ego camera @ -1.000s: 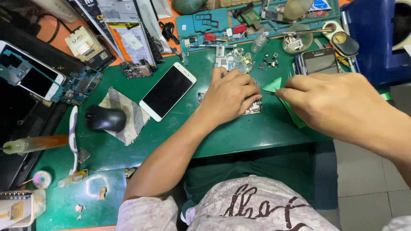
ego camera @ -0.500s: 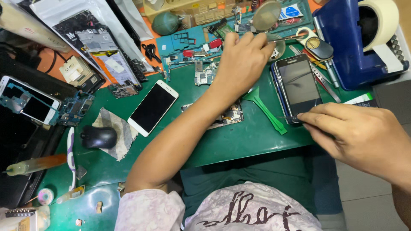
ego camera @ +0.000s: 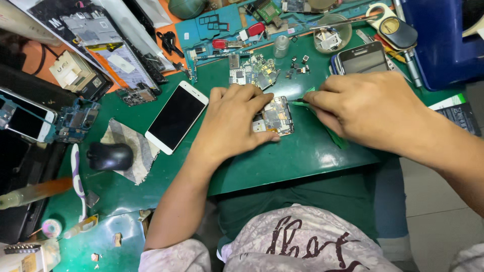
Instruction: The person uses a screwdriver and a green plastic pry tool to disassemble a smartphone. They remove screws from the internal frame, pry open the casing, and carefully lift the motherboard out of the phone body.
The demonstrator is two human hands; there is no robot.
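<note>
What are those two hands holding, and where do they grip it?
The left hand pins a small circuit board to the green mat, fingers on its left edge. The right hand pinches a thin green tool near its tip.

Bright and evenly lit from above, with only soft, short shadows under both hands. Small patch of glare on the green counter point(ego camera: 322, 161) at lower centre. Faint reflections on the black glass of the white-framed phone point(ego camera: 176, 117). Sharp at centre; slightly soft and stretched toward the corners, with the orange-handled tool point(ego camera: 30, 193) at far left blurred.
</note>
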